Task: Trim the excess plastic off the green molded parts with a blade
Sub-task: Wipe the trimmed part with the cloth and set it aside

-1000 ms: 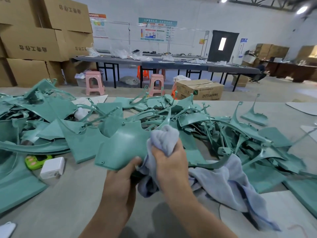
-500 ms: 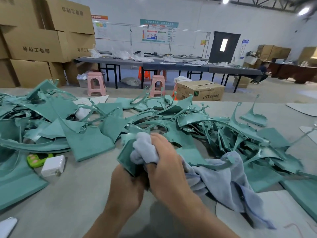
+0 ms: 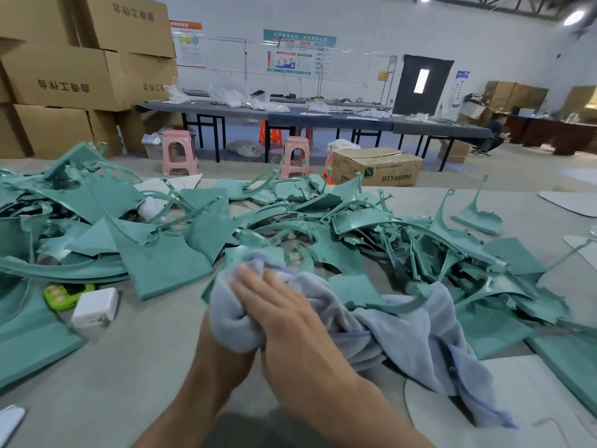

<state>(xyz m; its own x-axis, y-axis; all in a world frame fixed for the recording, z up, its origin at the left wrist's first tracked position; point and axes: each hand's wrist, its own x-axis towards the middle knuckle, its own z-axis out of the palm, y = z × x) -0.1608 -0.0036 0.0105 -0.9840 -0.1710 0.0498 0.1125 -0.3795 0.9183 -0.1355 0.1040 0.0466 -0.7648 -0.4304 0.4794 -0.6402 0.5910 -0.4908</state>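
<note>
My right hand (image 3: 284, 318) lies on a bunched grey-blue cloth (image 3: 420, 334) with its fingers fairly straight, pressing it onto a green molded part (image 3: 248, 253) near the table's front. My left hand (image 3: 223, 357) is under the cloth and the right hand, so only its wrist shows and its fingers are hidden; it seems to hold that part from below. A big pile of green parts (image 3: 387, 227) spreads across the table behind. I see no blade.
A white power adapter (image 3: 95, 307) and a small bright-green object (image 3: 64, 294) lie left of my hands. Flat green panels (image 3: 32, 344) sit at the left edge. White sheets (image 3: 533, 389) lie at the right front. Stools, boxes and tables stand beyond.
The held part has turned from showing its broad face to being mostly covered. My right hand went from fisting the cloth to laying its fingers out over it, moving left across the part.
</note>
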